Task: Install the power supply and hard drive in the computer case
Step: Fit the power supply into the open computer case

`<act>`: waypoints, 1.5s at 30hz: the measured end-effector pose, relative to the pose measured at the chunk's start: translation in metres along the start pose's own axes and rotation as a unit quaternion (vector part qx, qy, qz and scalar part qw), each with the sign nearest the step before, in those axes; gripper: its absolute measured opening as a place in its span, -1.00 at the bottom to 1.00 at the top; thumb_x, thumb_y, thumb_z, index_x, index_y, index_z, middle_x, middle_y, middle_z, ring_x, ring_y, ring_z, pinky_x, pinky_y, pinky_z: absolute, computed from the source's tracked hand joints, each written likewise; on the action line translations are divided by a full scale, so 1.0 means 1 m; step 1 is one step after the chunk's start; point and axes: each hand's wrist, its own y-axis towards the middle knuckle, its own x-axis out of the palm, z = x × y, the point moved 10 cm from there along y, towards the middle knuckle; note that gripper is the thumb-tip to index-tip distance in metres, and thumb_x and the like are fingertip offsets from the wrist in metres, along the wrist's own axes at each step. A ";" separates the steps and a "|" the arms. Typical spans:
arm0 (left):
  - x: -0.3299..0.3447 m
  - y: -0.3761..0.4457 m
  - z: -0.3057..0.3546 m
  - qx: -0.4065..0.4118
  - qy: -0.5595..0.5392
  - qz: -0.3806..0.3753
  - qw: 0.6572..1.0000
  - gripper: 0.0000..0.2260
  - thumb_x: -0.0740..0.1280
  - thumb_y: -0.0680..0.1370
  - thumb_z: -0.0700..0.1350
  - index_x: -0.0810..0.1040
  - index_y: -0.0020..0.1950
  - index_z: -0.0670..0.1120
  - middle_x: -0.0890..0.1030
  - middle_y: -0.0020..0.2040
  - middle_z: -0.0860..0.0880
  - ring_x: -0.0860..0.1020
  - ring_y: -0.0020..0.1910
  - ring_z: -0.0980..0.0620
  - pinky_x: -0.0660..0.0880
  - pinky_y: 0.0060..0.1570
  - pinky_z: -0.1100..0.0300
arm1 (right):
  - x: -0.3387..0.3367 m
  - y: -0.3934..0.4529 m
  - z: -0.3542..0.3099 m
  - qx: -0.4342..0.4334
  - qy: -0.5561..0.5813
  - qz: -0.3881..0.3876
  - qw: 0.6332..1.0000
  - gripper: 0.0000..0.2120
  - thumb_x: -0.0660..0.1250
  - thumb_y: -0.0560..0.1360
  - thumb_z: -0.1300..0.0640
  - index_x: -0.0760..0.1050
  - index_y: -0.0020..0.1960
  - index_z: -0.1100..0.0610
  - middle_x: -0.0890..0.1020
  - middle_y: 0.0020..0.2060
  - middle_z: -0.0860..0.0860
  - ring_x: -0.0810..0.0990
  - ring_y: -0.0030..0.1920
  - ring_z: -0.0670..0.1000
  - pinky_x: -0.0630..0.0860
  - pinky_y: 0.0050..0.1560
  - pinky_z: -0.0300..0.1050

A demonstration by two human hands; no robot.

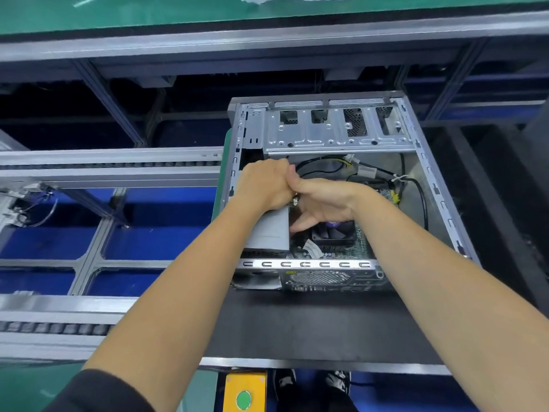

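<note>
From my remote station I observe the computer case (427, 162) lying open on a black pallet (312, 322) on the conveyor line, its open side facing up. The power supply (271, 230), a grey metal box, sits inside the case at its left side, against the near rear panel. My left hand (264, 185) is over the far end of the power supply with fingers curled downward; what they close on is hidden by the hand itself, so I cannot tell whether it grips anything. My right hand (322, 203) crosses in just beside it, touching the left hand at the knuckles, fingers extended and relaxed, pointing down toward the CPU fan (335, 233) on the motherboard (361, 242). Black cables (320, 168) loop behind both hands, under the silver drive cage (335, 135) that spans the far end of the case. I cannot identify a hard drive anywhere in view. A yellow box with a green button (244, 398) sits at the near edge, beside the person's shoes (337, 382).
</note>
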 end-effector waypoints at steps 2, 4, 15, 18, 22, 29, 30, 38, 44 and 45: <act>-0.005 0.000 -0.013 -0.036 -0.185 0.014 0.982 -0.85 0.13 0.59 -0.10 0.43 -0.02 -0.15 0.55 -0.16 -0.07 0.47 -0.18 -0.12 0.37 -0.20 0.05 | 0.002 -0.001 -0.001 -0.013 -0.027 -0.003 1.000 -0.10 0.24 0.34 -0.34 0.16 0.56 0.06 0.26 0.53 0.12 0.42 0.41 0.18 0.61 0.14 0.02; -0.014 -0.003 -0.028 -0.088 -0.366 0.058 0.925 -0.82 0.08 0.62 -0.16 0.46 -0.03 -0.13 0.59 -0.17 -0.05 0.52 -0.13 -0.05 0.45 -0.11 0.06 | 0.000 0.001 -0.001 -0.019 -0.056 0.017 0.998 -0.26 0.36 0.37 -0.28 0.31 0.45 0.02 0.55 0.34 0.03 0.56 0.30 0.11 0.63 0.08 0.01; -0.019 -0.012 0.001 -0.016 -0.092 0.062 0.994 -0.79 0.10 0.62 -0.14 0.48 0.11 -0.18 0.60 0.00 -0.14 0.50 -0.05 -0.18 0.32 -0.02 0.03 | -0.013 -0.006 -0.003 -0.033 0.002 0.041 0.999 -0.68 0.40 0.40 0.26 0.51 0.11 0.02 0.69 -0.05 -0.04 0.67 0.03 -0.03 0.65 -0.01 0.01; -0.011 -0.011 0.011 0.005 -0.002 0.026 1.000 -0.81 0.11 0.61 -0.14 0.45 0.12 -0.17 0.58 0.07 -0.15 0.49 0.04 -0.17 0.26 -0.04 0.05 | -0.015 -0.010 -0.004 -0.038 0.002 0.049 0.998 -0.69 0.34 0.42 0.31 0.49 0.11 0.05 0.69 -0.09 -0.03 0.68 -0.01 -0.03 0.65 -0.06 -0.01; -0.012 -0.014 0.014 0.005 0.007 0.037 0.999 -0.82 0.17 0.53 -0.16 0.49 0.08 -0.15 0.59 0.02 -0.13 0.50 0.04 -0.16 0.25 -0.04 0.05 | -0.013 -0.012 -0.011 -0.058 -0.003 0.057 0.997 -0.72 0.19 0.55 0.45 0.46 0.08 0.11 0.70 -0.21 -0.04 0.71 -0.10 -0.03 0.66 -0.14 -0.04; -0.025 -0.013 0.019 0.012 -0.082 0.092 0.992 -0.91 0.26 0.39 -0.27 0.52 -0.15 -0.16 0.57 -0.18 -0.11 0.48 -0.11 -0.14 0.33 -0.06 0.10 | -0.010 -0.010 -0.018 -0.077 -0.003 0.067 0.995 -0.62 0.09 0.51 0.54 0.42 0.12 0.14 0.65 -0.21 0.03 0.72 -0.13 0.05 0.66 -0.19 -0.04; -0.022 -0.014 0.016 0.000 -0.102 0.087 0.991 -0.89 0.25 0.38 -0.29 0.52 -0.15 -0.16 0.58 -0.17 -0.12 0.49 -0.10 -0.15 0.36 -0.07 0.08 | -0.009 -0.009 -0.015 -0.068 0.005 0.066 0.996 -0.61 0.07 0.51 0.54 0.42 0.13 0.14 0.65 -0.22 0.03 0.71 -0.10 0.09 0.67 -0.16 -0.02; -0.007 -0.014 0.008 0.005 0.043 0.086 0.995 -0.76 0.06 0.63 -0.06 0.45 0.08 -0.16 0.58 0.02 -0.15 0.53 -0.02 -0.21 0.26 -0.14 0.04 | -0.011 -0.004 -0.006 -0.030 -0.023 0.077 0.996 -0.55 0.04 0.55 0.48 0.38 0.29 0.08 0.67 -0.07 0.00 0.68 0.06 0.28 0.65 -0.11 -0.13; 0.004 -0.015 -0.001 -0.016 0.091 0.024 0.995 -0.55 0.07 0.58 0.19 0.54 -0.06 -0.14 0.62 -0.09 -0.15 0.55 -0.10 -0.19 0.25 -0.17 0.08 | -0.042 -0.007 -0.022 -0.067 -0.185 0.254 0.947 -0.62 0.00 0.50 0.45 0.50 0.07 0.17 0.64 -0.02 0.23 0.72 -0.24 0.18 0.68 -0.19 -0.02; 0.005 -0.014 -0.001 -0.021 0.091 0.011 0.996 -0.63 0.14 0.54 0.17 0.51 -0.11 -0.12 0.62 -0.11 -0.14 0.52 -0.14 -0.17 0.25 -0.17 0.09 | -0.046 -0.009 -0.027 -0.071 -0.247 0.284 0.924 -0.64 0.02 0.51 0.42 0.50 0.09 0.17 0.65 -0.05 0.21 0.72 -0.30 0.15 0.68 -0.22 -0.02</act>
